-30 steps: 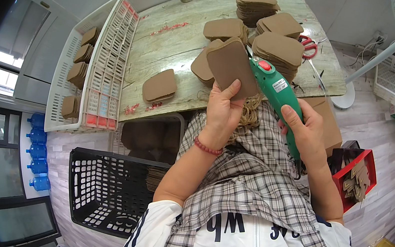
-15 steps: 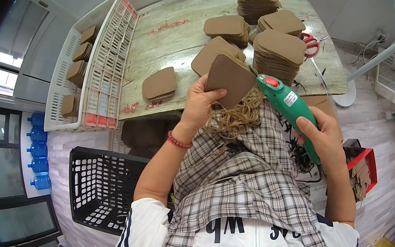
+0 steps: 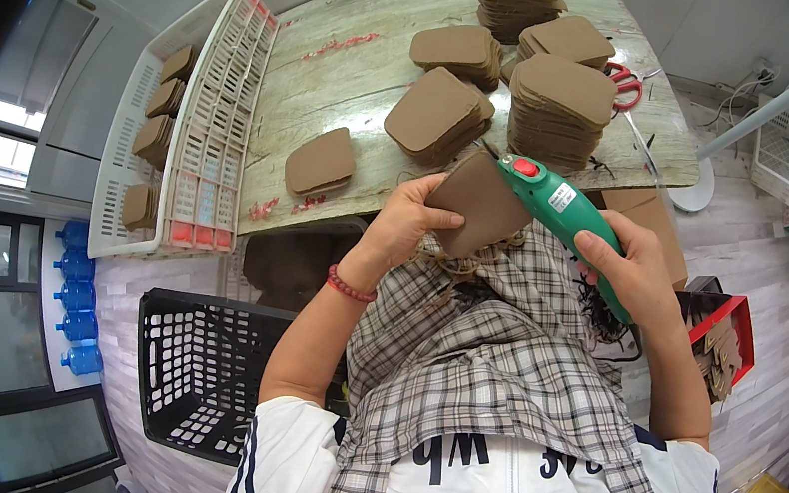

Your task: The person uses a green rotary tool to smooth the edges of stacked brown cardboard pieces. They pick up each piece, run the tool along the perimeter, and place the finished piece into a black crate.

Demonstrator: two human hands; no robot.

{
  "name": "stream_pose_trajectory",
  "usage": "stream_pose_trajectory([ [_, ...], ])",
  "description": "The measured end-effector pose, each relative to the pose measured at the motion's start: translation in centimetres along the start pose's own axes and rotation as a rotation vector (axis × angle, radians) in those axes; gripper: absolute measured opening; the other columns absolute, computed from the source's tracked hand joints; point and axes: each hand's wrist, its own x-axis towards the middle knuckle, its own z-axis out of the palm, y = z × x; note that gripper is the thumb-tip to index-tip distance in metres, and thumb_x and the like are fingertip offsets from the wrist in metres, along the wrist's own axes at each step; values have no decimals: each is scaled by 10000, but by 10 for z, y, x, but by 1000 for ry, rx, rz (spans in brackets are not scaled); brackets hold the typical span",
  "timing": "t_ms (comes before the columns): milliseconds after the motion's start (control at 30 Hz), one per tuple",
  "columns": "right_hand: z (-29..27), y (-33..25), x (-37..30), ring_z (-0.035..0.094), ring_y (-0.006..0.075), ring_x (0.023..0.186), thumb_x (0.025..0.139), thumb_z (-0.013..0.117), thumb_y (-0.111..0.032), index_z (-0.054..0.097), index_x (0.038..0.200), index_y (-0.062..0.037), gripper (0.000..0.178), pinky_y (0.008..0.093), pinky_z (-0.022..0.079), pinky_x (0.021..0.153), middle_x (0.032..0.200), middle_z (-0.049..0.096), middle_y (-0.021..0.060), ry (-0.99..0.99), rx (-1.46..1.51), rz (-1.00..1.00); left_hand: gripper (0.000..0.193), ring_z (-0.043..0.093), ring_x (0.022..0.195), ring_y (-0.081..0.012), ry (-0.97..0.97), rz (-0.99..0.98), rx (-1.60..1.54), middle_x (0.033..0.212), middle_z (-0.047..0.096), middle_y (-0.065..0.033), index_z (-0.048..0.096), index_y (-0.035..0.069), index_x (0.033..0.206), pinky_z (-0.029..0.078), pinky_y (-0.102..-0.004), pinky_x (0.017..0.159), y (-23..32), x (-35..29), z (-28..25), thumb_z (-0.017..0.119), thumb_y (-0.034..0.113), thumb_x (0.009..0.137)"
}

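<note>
My left hand [image 3: 411, 215] grips a flat brown rounded panel [image 3: 482, 209] by its left side, thumb on the face. A green handheld electric cutter [image 3: 571, 211] with a red switch is wrapped in the fingers of my right hand [image 3: 636, 264]. Its tip lies at the upper edge of the panel; whether the blade touches cannot be made out. Beyond the panel, a stack of similar brown panels [image 3: 433, 114] sits on the table, with a taller stack [image 3: 559, 108] to its right. Brown trimmings partly show below the panel, over the checked apron [image 3: 489, 361].
A small stack of panels [image 3: 319, 163] lies near the front edge of the wooden table [image 3: 328, 76]. Red-handled scissors [image 3: 625, 85] rest at its right. A white basket [image 3: 220, 121] stands left, a black crate [image 3: 210, 372] below it, a red-edged box [image 3: 742, 346] at right.
The panel has shifted right and slightly down with my left hand, and its angle has turned. The cutter has moved a little left, its tip now along the panel's upper edge.
</note>
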Motion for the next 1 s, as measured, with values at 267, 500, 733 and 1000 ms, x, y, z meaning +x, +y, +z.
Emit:
stream_pose_trajectory([
  [267,-6,4,-1,532,74,614,886,636,-301,614,990,25,342,225,440,551,713,578,25,-40,109,76,231,600,806,-87,163,140,153,905,648,-17,595,16,991,482,-223,730,17,-8,-23,658,-53,780],
  [500,-9,8,3,538,75,624,899,613,-340,603,997,17,369,216,443,564,725,578,28,-149,114,103,88,612,751,-93,199,225,-169,848,674,-30,641,40,874,499,-236,719,18,-12,-38,677,0,804],
  [733,-4,7,1,539,79,595,880,642,-356,625,947,14,377,229,444,543,697,587,32,-156,146,103,95,621,750,-108,171,182,-115,851,677,-49,652,14,892,505,-241,712,23,-14,-39,674,-5,801],
  [1000,-4,6,2,538,85,583,864,654,-327,632,947,22,359,235,447,546,711,589,31,-178,53,108,135,640,754,-122,104,112,-50,859,684,-64,659,-5,917,519,-251,716,31,-14,-37,680,-22,784],
])
